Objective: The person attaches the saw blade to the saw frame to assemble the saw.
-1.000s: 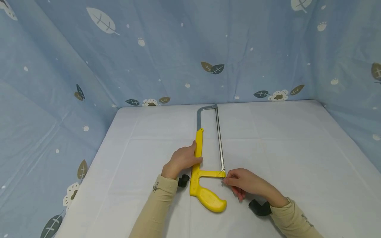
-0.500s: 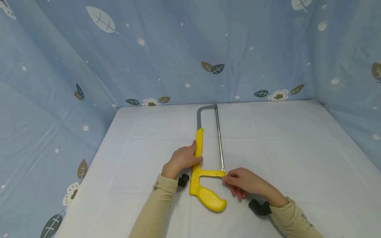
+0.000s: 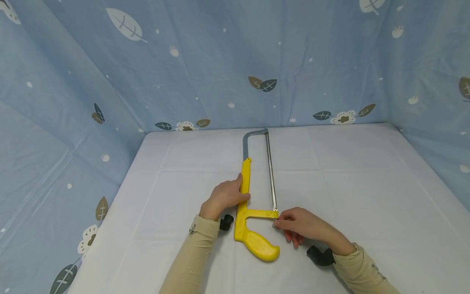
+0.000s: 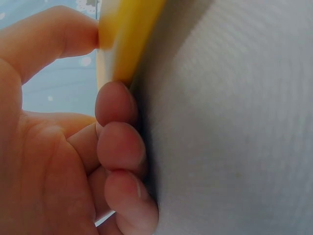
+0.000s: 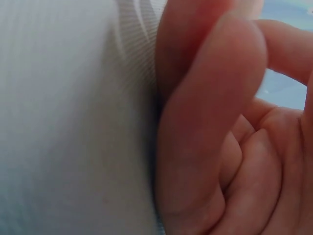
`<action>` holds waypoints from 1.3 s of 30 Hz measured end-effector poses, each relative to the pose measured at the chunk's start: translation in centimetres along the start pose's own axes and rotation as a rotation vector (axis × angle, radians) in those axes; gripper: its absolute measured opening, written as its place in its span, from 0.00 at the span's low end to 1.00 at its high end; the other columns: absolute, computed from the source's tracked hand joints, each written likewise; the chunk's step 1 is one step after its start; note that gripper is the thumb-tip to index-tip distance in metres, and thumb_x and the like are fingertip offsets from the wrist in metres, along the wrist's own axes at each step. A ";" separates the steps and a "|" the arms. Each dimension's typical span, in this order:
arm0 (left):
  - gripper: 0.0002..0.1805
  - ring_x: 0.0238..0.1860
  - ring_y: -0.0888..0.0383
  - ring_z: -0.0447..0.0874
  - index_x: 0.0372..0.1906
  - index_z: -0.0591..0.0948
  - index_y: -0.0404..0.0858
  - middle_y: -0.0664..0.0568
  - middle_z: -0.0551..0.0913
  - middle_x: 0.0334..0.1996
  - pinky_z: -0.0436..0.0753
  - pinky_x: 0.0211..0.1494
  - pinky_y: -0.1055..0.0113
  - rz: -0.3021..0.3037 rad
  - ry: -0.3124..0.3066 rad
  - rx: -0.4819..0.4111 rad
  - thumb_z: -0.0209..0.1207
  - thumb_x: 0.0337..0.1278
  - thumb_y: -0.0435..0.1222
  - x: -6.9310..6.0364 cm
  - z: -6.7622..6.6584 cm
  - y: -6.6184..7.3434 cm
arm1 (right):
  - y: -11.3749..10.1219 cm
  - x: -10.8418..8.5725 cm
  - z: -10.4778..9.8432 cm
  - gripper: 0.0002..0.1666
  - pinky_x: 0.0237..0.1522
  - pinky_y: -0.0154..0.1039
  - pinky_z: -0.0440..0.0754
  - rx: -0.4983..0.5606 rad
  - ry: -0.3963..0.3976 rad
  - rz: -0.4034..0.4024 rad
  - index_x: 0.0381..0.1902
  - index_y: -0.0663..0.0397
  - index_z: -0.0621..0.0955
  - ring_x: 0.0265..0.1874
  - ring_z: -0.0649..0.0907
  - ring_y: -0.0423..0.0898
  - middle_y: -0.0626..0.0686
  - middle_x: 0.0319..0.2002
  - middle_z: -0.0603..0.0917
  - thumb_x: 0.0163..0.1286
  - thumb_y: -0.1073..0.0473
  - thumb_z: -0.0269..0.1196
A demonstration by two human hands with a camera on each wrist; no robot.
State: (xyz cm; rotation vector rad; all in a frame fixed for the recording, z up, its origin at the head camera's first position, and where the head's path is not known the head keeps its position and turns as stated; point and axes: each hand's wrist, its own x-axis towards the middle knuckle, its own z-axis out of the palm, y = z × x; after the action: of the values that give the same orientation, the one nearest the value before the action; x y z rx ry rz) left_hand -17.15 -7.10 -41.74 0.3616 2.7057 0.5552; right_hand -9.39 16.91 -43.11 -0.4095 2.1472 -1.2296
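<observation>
A hacksaw point(image 3: 260, 245) with a yellow handle and frame lies flat on the white cloth, its grey bow at the far end. Its thin metal blade point(image 3: 271, 171) runs along the right side. My left hand point(image 3: 225, 195) holds the yellow frame between thumb and fingers; in the left wrist view, the fingertips point(image 4: 117, 103) lie at the frame's underside. At the near end of the blade, my right hand point(image 3: 304, 224) pinches the small metal wing nut point(image 3: 273, 225), mostly hidden by thumb and finger. The right wrist view shows curled fingers point(image 5: 205, 132) by the cloth, without the nut.
A white cloth point(image 3: 367, 175) covers the table. Blue patterned fabric point(image 3: 220, 65) hangs behind it and along both sides. Black wrist-worn pieces stick out beside the left cuff point(image 3: 226, 223) and the right cuff point(image 3: 320, 257).
The right thumb and finger have shifted slightly at the wing nut, covering more of it than a second ago. The left hand and the hacksaw have stayed in place.
</observation>
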 end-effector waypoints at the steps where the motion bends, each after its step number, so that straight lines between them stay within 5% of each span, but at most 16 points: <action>1: 0.44 0.26 0.57 0.71 0.69 0.51 0.37 0.53 0.74 0.26 0.68 0.28 0.66 -0.001 0.001 0.000 0.53 0.50 0.50 0.0 0.0 0.0 | 0.0 0.0 0.0 0.18 0.13 0.38 0.72 -0.006 -0.002 -0.002 0.30 0.55 0.78 0.09 0.76 0.48 0.53 0.16 0.78 0.63 0.45 0.55; 39: 0.44 0.30 0.57 0.71 0.69 0.51 0.38 0.49 0.77 0.41 0.69 0.34 0.66 -0.006 0.002 0.009 0.53 0.50 0.52 -0.1 0.0 0.0 | 0.9 0.4 -0.4 0.18 0.12 0.37 0.72 0.033 -0.007 0.001 0.32 0.56 0.76 0.09 0.77 0.49 0.52 0.14 0.77 0.61 0.45 0.57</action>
State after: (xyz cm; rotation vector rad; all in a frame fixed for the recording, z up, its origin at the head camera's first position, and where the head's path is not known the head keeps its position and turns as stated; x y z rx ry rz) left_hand -17.07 -7.13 -41.72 0.3557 2.7107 0.5423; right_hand -9.94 17.43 -43.88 -0.3985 2.1182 -1.2592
